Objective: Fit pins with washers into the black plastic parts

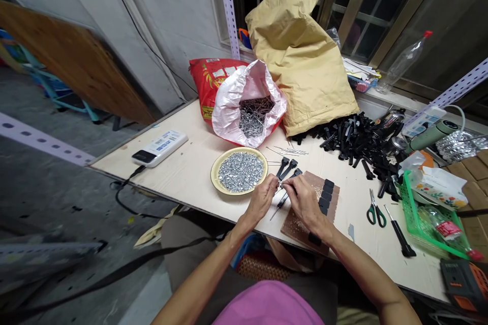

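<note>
My left hand (263, 197) and my right hand (304, 197) meet over the front of the table, both with fingers pinched. Something small and partly metallic shows between the fingertips, too small to name. Just beyond the hands lie black plastic handles (282, 166) with thin metal rods. Another black handle with a rod (282, 201) lies below the fingers. Left of my left hand is a yellow bowl (214, 179) full of small silver metal pieces (243, 171). Under my right hand is a brown board (295, 227) with several black pieces (326, 195) along it.
An open red sack (206, 81) of metal pins (252, 119) stands behind the bowl, beside a large tan sack (308, 71). Black plastic parts (351, 139) are heaped at the back right. Scissors (375, 212), a screwdriver-like tool (399, 233) and a green basket (414, 223) lie right; a power bank (160, 148) lies left.
</note>
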The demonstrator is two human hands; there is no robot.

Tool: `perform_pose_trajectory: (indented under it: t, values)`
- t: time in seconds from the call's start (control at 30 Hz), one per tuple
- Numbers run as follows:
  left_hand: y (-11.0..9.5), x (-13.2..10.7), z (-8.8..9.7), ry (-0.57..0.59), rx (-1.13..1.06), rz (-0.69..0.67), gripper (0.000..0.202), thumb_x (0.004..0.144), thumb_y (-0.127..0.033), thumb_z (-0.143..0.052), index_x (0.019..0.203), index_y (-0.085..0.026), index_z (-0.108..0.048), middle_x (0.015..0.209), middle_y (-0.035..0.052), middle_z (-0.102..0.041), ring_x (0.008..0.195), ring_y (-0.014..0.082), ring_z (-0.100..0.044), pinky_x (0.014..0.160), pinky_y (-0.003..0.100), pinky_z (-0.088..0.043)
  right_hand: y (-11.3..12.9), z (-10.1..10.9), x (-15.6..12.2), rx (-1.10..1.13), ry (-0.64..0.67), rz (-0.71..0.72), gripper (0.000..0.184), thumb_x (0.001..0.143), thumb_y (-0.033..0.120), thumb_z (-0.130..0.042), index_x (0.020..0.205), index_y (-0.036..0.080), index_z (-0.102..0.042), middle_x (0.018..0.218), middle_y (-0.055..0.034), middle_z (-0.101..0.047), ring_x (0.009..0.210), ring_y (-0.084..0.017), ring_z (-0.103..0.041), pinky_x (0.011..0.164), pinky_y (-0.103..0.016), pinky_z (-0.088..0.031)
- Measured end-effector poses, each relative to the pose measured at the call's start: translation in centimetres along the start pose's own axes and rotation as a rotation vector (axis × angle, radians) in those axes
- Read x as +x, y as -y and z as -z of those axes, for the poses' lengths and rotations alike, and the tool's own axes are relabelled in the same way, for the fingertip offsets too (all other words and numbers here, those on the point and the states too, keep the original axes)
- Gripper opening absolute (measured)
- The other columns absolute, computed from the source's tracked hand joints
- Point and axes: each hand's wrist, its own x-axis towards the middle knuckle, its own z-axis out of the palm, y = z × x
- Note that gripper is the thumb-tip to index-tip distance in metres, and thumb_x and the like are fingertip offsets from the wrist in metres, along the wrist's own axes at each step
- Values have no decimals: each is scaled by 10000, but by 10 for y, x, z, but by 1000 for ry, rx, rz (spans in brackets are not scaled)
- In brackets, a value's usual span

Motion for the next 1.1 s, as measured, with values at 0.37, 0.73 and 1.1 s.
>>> perform_pose_trajectory:
  t: [0.37, 0.73, 1.1]
  values:
    - [3, 0, 2, -26, 98, -35, 341, 878, -488, -293, 682, -236, -410, 616, -32, -430, 589, 141, -432, 598, 264, -382, -2, 1, -5, 35, 27, -27, 188, 929, 230, -447, 956, 207, -631, 877, -50, -619, 807, -165, -607, 726, -285, -491]
    - [23, -16, -40, 108, 256, -228, 383, 926, -429, -313, 1060, -209, -597, 982, 85, -655, 971, 237, -584, 879, 407, -467, -95, 73, -60, -339, -90, -276, 193, 920, 242, -481, 882, 209, -667, 832, -44, -636, 802, -176, -610, 720, -284, -472]
    - [57, -32, -82, 196, 535, -566, 334, 927, -302, -392, 1210, -187, -527, 1197, 121, -624, 1211, 278, -502, 974, 492, -466, -138, 77, -70, -531, 53, -241, 216, 959, 267, -433, 973, 200, -637, 889, -36, -604, 725, -127, -584, 600, -215, -399]
